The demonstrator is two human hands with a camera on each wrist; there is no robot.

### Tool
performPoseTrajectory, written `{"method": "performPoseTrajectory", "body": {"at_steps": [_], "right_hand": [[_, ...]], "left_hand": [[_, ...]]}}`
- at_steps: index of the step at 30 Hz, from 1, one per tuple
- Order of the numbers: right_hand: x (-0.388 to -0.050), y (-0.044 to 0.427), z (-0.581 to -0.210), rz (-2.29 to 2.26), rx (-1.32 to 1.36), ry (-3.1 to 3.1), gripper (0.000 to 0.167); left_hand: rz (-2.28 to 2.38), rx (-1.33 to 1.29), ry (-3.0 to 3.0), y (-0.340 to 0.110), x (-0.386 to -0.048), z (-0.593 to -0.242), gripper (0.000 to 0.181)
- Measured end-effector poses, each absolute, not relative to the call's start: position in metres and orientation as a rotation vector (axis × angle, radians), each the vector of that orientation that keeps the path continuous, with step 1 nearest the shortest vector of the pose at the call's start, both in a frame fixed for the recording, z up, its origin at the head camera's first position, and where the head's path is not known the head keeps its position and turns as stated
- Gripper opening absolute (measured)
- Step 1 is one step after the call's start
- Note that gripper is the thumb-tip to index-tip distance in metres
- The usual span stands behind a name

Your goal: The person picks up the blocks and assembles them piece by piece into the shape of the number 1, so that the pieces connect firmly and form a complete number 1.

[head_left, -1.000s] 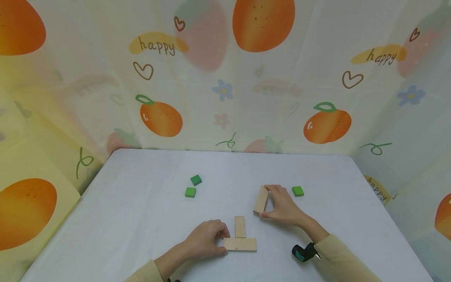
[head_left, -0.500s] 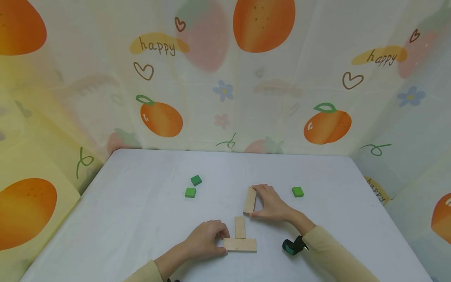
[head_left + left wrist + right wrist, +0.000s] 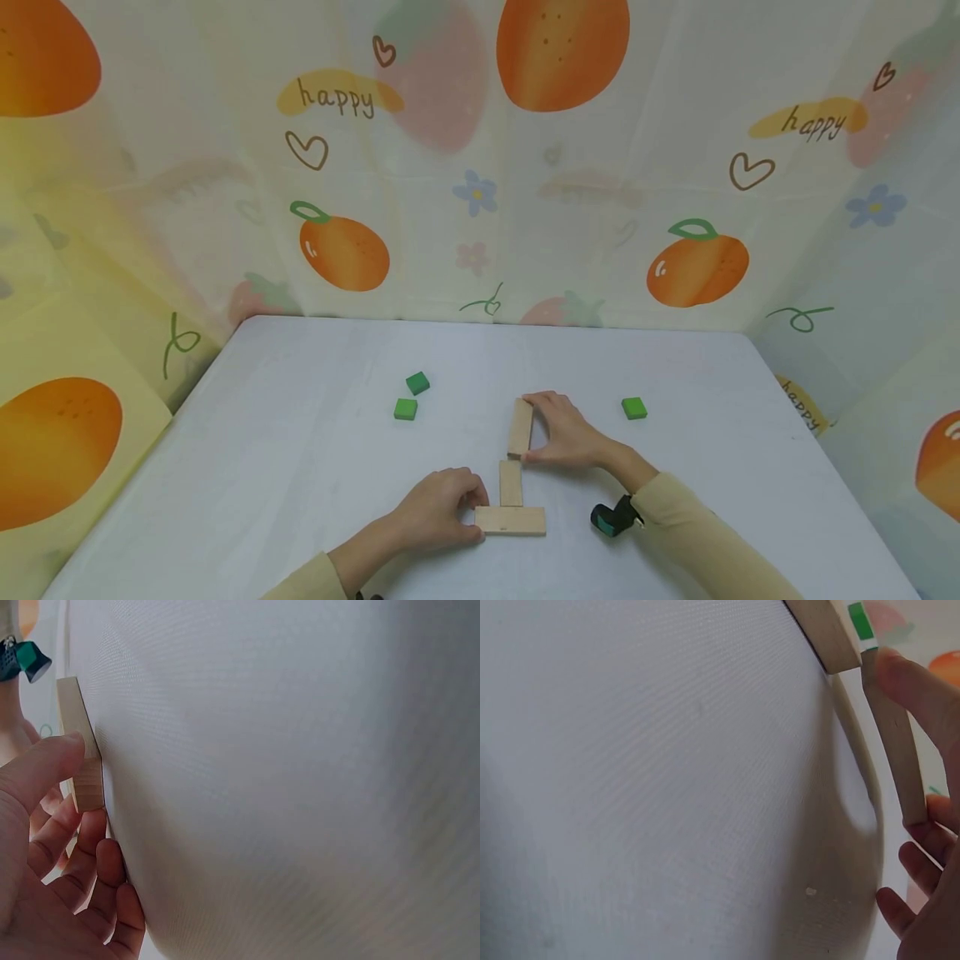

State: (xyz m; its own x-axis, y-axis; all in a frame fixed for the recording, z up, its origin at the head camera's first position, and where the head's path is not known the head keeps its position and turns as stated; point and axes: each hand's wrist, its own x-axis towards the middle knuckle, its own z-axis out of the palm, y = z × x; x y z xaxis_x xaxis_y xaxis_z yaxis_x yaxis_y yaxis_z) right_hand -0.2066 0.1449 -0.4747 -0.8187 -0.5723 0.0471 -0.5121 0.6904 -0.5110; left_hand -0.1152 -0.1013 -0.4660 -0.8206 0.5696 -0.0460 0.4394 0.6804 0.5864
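Note:
Near the front middle of the table, a plain wooden block (image 3: 517, 522) lies crosswise. My left hand (image 3: 438, 510) holds its left end, the thumb on its near side and the fingers at its end, as the left wrist view shows. A second wooden block (image 3: 511, 483) lies lengthwise against its far side, making a T shape. My right hand (image 3: 566, 435) pinches a third wooden block (image 3: 521, 428) by its two ends, thumb near and fingers far. That block (image 3: 894, 742) appears raised off the table, just beyond the T's stem, tilted slightly.
Two green blocks (image 3: 406, 409) sit left of centre toward the back. Another green block (image 3: 634, 407) lies to the right, beyond my right hand. A small black device (image 3: 615, 517) hangs at the right wrist. White cloth covers the table (image 3: 285, 467); a fruit-print curtain stands behind.
My right hand has carried its wooden block leftward, from right of the T to just beyond its stem, turning it a little straighter. The left hand has stayed put.

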Motion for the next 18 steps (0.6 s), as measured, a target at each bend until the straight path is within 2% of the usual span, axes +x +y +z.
{"method": "performPoseTrajectory", "body": {"at_steps": [18], "right_hand": [[-0.2131,0.1365,-0.4796,-0.708,-0.917,2.760,0.088]], "left_hand": [[0.850,0.821,2.671,-0.1013,-0.1161,-0.4702,0.027]]}}
